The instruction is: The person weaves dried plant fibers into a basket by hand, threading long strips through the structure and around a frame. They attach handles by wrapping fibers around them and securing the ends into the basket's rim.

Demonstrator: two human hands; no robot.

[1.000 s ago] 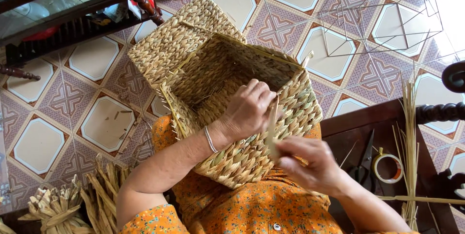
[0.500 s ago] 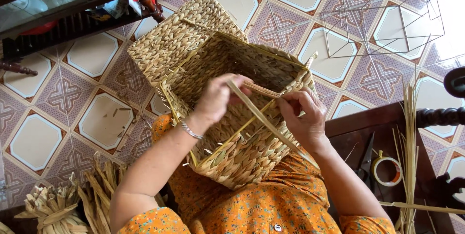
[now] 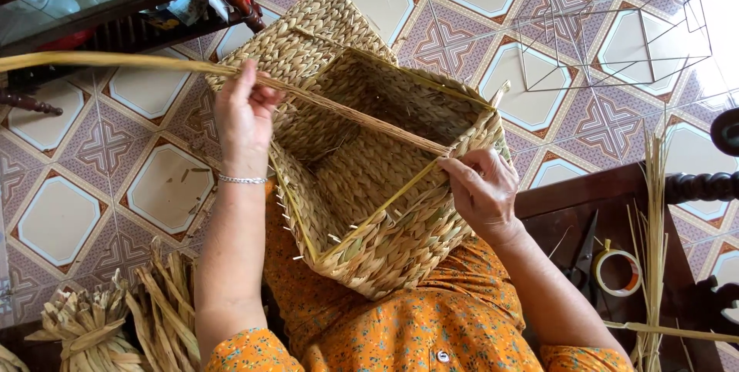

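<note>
Head view, looking down onto the lap of a person in an orange flowered dress.

- Woven basket (image 3: 369, 187) — square, straw-coloured, open mouth facing up, resting tilted on the lap; its flat lid (image 3: 296, 41) hangs off the far side over the tiled floor (image 3: 154, 187).
- Long reed strand (image 3: 115, 62) — runs from the left edge of the frame across the basket mouth to its right rim.
- Left hand (image 3: 245, 118) — closed around the strand above the basket's left side, a thin bracelet on the wrist.
- Right hand (image 3: 483, 191) — fingers pinched on the basket's right rim, where the strand meets the weave.
- Bundles of dried reed (image 3: 92, 326) — on the floor at lower left.
- Dark wooden tabletop (image 3: 562, 218) — at right, carrying scissors (image 3: 579, 260), a roll of tape (image 3: 616, 272) and loose straw stalks (image 3: 654, 226).
- Wire frame (image 3: 616, 25) — on the floor at upper right, well apart from the basket.
</note>
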